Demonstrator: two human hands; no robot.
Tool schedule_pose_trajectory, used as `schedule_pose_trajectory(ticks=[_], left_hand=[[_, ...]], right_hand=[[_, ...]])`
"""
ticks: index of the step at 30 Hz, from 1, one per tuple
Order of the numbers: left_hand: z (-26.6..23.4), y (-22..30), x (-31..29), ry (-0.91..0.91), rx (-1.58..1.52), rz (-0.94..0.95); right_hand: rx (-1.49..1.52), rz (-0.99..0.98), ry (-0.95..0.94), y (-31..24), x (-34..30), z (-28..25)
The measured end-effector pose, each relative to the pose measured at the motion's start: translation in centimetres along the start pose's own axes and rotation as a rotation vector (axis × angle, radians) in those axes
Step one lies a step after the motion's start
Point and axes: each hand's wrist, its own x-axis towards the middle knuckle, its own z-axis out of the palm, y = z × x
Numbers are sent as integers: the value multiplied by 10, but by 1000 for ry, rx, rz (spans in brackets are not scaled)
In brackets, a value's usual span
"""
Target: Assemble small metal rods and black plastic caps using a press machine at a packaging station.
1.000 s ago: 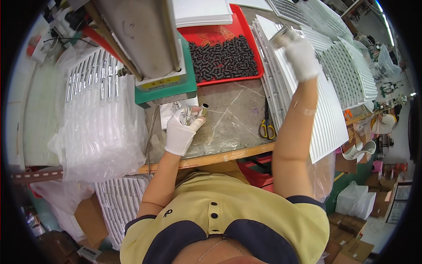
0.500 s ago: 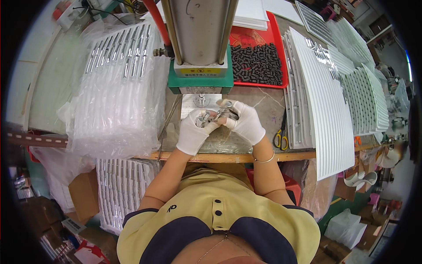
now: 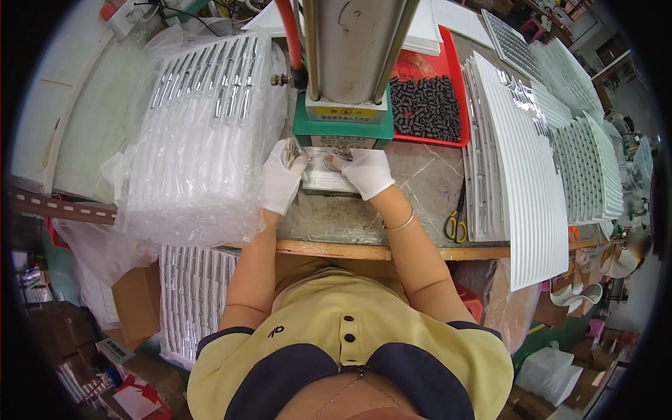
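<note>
Both hands wear white gloves with bare fingertips. My left hand (image 3: 283,180) is beside the left edge of the press (image 3: 348,119), its fingers curled round small shiny metal parts (image 3: 292,149). My right hand (image 3: 368,172) reaches in under the green press head, thumb and finger closed on a small metal part (image 3: 341,153) over the silver base plate (image 3: 326,180). The press head partly hides that part, so its exact shape cannot be made out.
A red tray (image 3: 458,84) of short black tubes stands behind right. Yellow-handled scissors (image 3: 456,222) lie right, beside stacked white ribbed trays (image 3: 528,189). Plastic-wrapped trays (image 3: 189,168) with shiny metal parts fill the left. A red hose (image 3: 288,31) runs down to the press.
My hands were together in front of the press with metal parts between them. They have parted and moved forward, the right under the press head, the left to its left side.
</note>
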Motion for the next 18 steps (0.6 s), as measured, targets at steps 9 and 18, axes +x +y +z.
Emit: schedule_pose_trajectory(ticks=[9, 18], left_hand=[[-5, 16, -58, -424, -39, -262], [42, -2, -68, -112, 518, 418]], right_hand=[[741, 89, 45, -29, -67, -52], [640, 321, 57, -30, -85, -50]])
